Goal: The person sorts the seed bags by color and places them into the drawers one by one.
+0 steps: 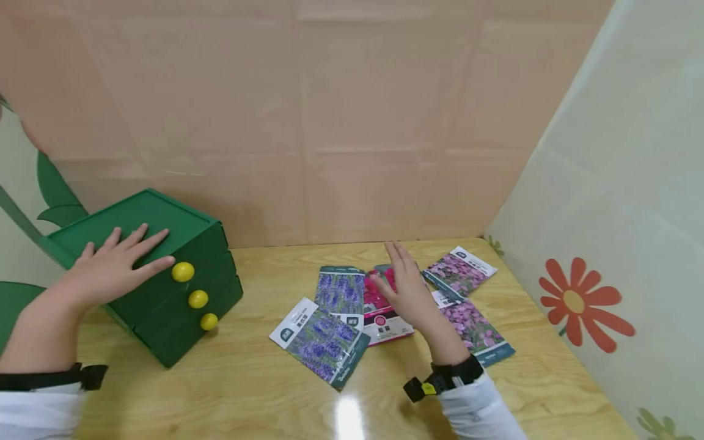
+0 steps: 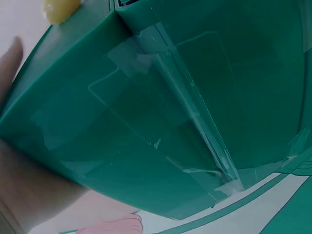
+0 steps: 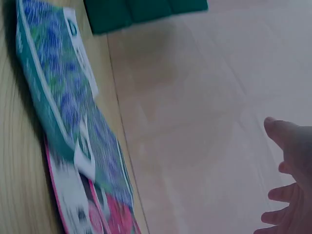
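My left hand (image 1: 112,269) lies with spread fingers on the top of a green drawer box (image 1: 181,223) at the left of the table. Three yellow knobs (image 1: 198,299) run down the box's front. In the left wrist view, clear tape (image 2: 190,112) covers a seam on its side. My right hand (image 1: 409,293), fingers extended and holding nothing, hovers over a pink-flower seed packet (image 1: 385,324) and partly hides it. Two purple-flower seed packets (image 1: 330,345) overlap left of that hand. More packets with pink-purple flowers (image 1: 475,327) lie on its right.
The wooden table (image 1: 247,391) meets a peach-coloured backdrop (image 1: 330,153) behind. A pale wall panel (image 1: 632,183) with a printed red flower (image 1: 574,302) stands along the right side. Printed green leaves (image 1: 60,189) show behind the box.
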`<state>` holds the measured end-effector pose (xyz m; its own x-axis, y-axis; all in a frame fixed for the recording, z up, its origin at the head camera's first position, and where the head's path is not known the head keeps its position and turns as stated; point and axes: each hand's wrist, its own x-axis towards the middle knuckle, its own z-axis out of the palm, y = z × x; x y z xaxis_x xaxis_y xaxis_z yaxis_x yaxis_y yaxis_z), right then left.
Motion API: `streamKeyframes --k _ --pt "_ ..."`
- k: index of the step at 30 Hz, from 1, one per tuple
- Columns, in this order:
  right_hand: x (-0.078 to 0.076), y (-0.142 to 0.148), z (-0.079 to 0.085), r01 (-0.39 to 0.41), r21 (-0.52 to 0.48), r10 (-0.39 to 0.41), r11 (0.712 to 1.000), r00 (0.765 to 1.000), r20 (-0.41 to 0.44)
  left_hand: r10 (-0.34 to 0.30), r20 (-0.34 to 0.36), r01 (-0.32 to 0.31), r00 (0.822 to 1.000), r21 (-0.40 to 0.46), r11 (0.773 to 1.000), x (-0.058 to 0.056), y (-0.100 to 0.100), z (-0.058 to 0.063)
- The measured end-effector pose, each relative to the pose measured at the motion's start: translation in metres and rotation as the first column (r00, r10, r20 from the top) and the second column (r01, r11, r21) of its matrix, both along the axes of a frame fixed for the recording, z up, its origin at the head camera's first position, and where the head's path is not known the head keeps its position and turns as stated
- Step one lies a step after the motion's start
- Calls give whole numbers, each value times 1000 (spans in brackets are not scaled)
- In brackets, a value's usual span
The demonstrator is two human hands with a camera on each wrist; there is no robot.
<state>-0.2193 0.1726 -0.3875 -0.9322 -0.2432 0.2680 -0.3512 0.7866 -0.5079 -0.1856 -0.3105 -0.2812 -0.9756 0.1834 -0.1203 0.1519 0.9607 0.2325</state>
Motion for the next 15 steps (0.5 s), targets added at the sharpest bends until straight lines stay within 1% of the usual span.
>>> streamKeyframes --k 3,5,7,9,13,15 --pt "-2 -34 3 -65 -90 68 994 997 31 12 28 -12 1000 -15 1000 -1 3 0" --pt "-3 -58 3 -102 -156 116 982 990 84 19 35 -18 999 -14 1000 -2 7 1" --pt "-4 -84 3 -128 -224 166 966 973 159 24 33 -24 999 -11 1000 -3 11 2" --pt "-5 -111 0 -141 -290 215 947 945 244 29 32 -29 999 -8 1000 -3 15 3" --pt "-7 -164 -10 -156 -376 309 913 867 391 43 35 -43 998 -5 999 -1 18 5" --pt "-9 -187 -19 -144 -406 333 902 831 446 50 39 -50 998 -5 999 -1 18 5"
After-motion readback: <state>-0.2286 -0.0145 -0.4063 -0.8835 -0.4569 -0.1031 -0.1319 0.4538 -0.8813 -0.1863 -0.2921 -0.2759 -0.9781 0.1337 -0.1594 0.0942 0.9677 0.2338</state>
